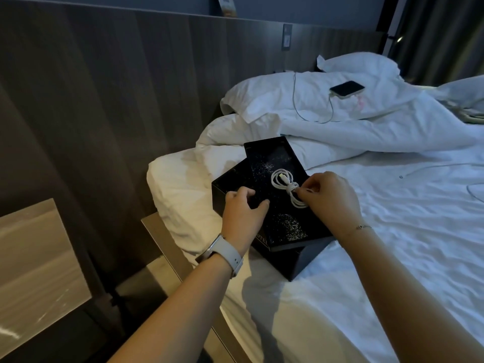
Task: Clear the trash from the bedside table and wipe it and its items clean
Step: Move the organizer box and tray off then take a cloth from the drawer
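A black tray (pixel 272 155) lies across a black box (pixel 303 260) on the white bed near its left edge. The tray's surface carries pale specks and a coiled white cable (pixel 281 180). My right hand (pixel 331 196) pinches the cable's wrapped middle with thumb and fingertips. My left hand (pixel 245 210), a watch on its wrist, rests with spread fingers on the tray's left side. The bedside table (pixel 34 268), with a pale stone-like top, shows at the lower left.
A phone (pixel 347 89) on a charging cable lies on the pillows at the back. Rumpled white bedding (pixel 392 205) covers the bed to the right. A dark wood headboard wall (pixel 104 87) runs behind. A gap separates the bed from the bedside table.
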The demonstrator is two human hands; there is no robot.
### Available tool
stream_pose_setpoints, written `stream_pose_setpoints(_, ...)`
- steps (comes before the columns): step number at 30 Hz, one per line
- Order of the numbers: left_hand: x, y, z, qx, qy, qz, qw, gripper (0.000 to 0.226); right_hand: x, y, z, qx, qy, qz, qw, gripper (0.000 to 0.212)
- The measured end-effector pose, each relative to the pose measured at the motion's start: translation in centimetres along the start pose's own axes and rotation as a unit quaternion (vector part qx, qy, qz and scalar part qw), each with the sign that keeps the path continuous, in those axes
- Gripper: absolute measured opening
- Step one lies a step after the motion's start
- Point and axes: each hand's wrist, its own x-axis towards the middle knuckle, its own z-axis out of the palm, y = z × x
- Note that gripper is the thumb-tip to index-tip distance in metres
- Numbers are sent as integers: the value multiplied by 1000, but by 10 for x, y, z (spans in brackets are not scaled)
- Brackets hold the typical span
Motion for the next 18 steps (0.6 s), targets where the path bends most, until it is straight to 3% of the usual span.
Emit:
stream_pose_setpoints(4, -6, 0, -10, 0, -6, 11, 1000, 39, -6, -6, -1, -54, 29, -42, 997, 24)
stream_pose_setpoints(8, -18, -6, -36, -7, 0, 38, 999, 35, -18, -26, -10, 37, 53, -95, 993, 27)
stream_pose_setpoints(12, -35, -18, -79, -46, 18, 33, 998, 33, -41, -64, -8, 172, -4, -102, 980, 25)
stream_pose_setpoints(18, -65, -50, -164, -45, 89, -17, 995, 39, -71, -140, 46, 229, -99, -143, 958, 23)
